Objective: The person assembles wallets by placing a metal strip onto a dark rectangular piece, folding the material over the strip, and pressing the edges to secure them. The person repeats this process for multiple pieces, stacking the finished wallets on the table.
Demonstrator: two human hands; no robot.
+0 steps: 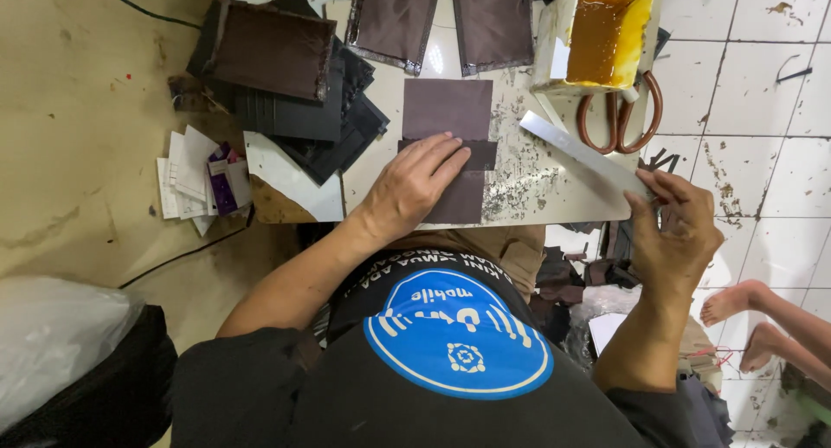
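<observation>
My left hand (pixel 414 184) lies flat, fingers together, on a dark brown piece of material (pixel 447 110) that sits on a small worn white board (pixel 519 184). A darker strip crosses the piece just under my fingertips. My right hand (pixel 673 232) is at the board's right edge, pinching the near end of a long flat metal ruler (pixel 576 149) that slants up and left across the board.
A box of amber glue (pixel 606 28) stands at the board's back right, with brown-handled scissors (pixel 621 119) beside it. Stacks of dark cut pieces (pixel 286 76) and paper cards (pixel 195 180) lie to the left. Another person's bare feet (pixel 744 322) are at lower right on the tiled floor.
</observation>
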